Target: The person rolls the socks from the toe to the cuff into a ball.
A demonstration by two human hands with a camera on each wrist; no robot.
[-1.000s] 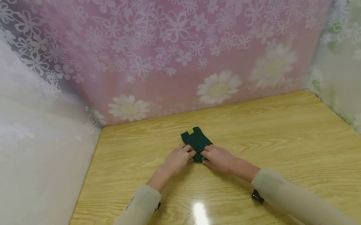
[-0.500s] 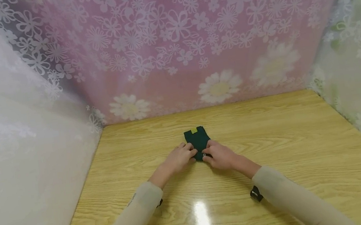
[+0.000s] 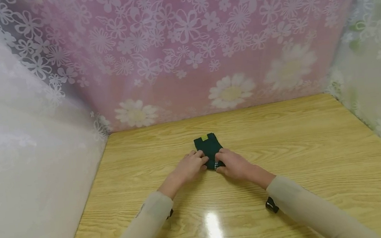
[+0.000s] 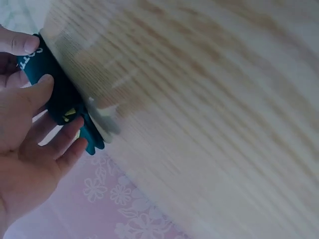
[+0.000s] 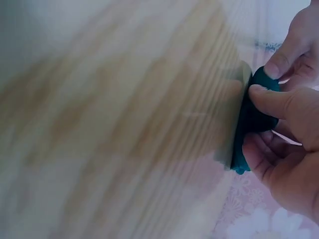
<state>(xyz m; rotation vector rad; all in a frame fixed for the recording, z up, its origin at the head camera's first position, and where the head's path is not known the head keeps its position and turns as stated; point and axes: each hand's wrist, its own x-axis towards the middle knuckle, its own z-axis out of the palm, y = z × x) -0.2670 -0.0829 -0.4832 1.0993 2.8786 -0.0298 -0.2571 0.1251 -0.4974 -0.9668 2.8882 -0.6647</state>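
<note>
A dark green sock, folded or rolled at its near end, lies on the wooden table with a yellow patch at its far end. White lettering shows on the near end. My left hand pinches the left side of that near end; in the left wrist view its thumb lies on the rolled sock with the fingers underneath. From the right, my right hand grips the same roll, and the right wrist view has its thumb pressed on the green fabric. Fingers hide part of the roll.
The wood-grain table extends around the hands. A pink flowered cloth stands along its back edge, with pale sheets at left and right. Dark straps show beneath the sleeves.
The sock and both hands have shifted slightly right since a second ago. My right fingers have changed their hold at the near end, and more white lettering shows now.
</note>
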